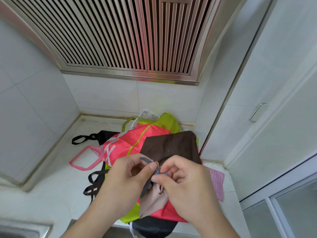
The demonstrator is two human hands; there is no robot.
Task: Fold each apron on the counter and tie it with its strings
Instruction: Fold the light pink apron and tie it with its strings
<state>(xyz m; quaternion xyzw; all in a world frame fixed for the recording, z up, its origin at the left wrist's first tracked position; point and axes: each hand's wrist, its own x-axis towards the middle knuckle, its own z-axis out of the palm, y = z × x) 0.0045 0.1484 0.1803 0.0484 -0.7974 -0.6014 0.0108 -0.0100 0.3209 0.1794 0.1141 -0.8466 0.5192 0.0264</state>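
A folded beige apron (152, 201) hangs between my hands above the pile. My left hand (127, 179) pinches its grey-blue string (147, 184) with thumb and fingers. My right hand (181, 179) pinches the same string just to the right, where the two strands cross. Under them lie several unfolded aprons on the white counter (56, 194): a pink one with lime trim (127, 145), a brown one (171, 145), a black one (152, 227) at the front edge, and a pink checked one (217, 182) at the right.
Black straps (85, 138) and brown straps (96, 182) trail left of the pile, next to a pink strap loop (84, 158). A range hood (120, 36) hangs overhead. A white cabinet door with a handle (257, 111) stands right. A sink corner (25, 229) sits bottom left.
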